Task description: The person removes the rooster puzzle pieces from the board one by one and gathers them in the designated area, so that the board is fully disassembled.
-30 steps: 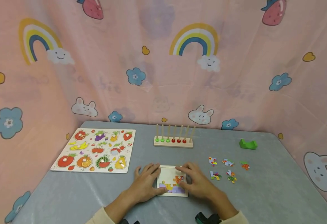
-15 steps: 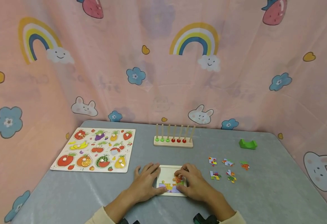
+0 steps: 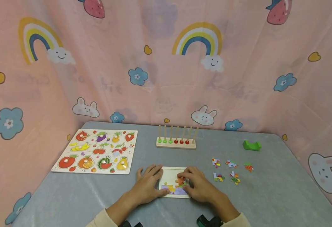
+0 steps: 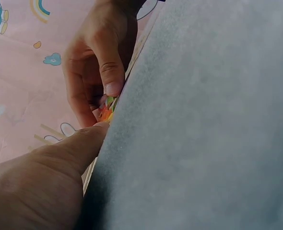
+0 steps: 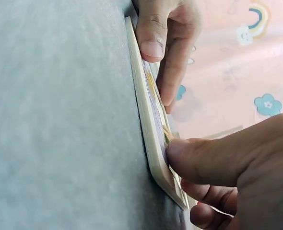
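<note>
A shallow wooden puzzle tray (image 3: 170, 171) lies at the front middle of the table, with joined purple and yellow pieces (image 3: 170, 189) along its near side. My left hand (image 3: 146, 188) rests on the tray's left side, its fingers at the far left corner and its thumb on the near left edge. Over the tray's right part, my right hand (image 3: 200, 186) pinches an orange-and-green jigsaw piece (image 3: 180, 180) between thumb and curled fingers. From the right wrist view, that piece's edge (image 5: 167, 132) stands slightly raised by the thumb. The fingers partly hide it.
Several loose jigsaw pieces (image 3: 218, 177) lie right of the tray. A green curved block (image 3: 252, 145) sits farther back. Behind the tray stands a peg rack (image 3: 175, 145) with green and red beads. A fruit knob board (image 3: 95, 157) lies at left.
The right hand's fingers have curled in from the tray's right edge onto the orange piece, which now sits between them and the thumb. The left hand has stayed in place.
</note>
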A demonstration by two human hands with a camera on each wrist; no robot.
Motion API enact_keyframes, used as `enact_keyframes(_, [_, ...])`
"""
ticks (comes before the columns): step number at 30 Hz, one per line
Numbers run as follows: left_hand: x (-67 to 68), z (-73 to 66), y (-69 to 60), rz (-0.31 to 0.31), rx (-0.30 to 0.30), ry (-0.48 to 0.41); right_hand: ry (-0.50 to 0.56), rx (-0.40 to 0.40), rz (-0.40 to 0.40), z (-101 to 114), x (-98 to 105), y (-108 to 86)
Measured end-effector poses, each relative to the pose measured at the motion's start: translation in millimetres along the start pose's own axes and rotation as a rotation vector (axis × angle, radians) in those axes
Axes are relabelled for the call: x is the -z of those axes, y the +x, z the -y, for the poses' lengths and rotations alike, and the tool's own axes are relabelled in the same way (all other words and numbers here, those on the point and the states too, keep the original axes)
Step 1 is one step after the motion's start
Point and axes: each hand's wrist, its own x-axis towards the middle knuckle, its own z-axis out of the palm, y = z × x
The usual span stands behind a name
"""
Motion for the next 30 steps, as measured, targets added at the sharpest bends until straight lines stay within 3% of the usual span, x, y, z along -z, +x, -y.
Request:
enact_keyframes(6, [0.6,0.5,0.3,0.003,0.006,0.006,-0.015,0.025,-0.012,2,2,1.8])
enact_keyframes(17, [2.2,-1.6,1.3,-0.005,-0.005,0.018,-0.052,-0.013,-0.028,13,19,1.1])
enact_keyframes(23, [2.9,-2.0,0.6,0.009,0.005,0.01,-0.035,0.082,-0.112,19,32,-3.1])
enact_keyframes(30, [2.6,-1.8,-0.2,0.015,0.005,-0.006,0.005,0.104,-0.172,24,45,-9.3])
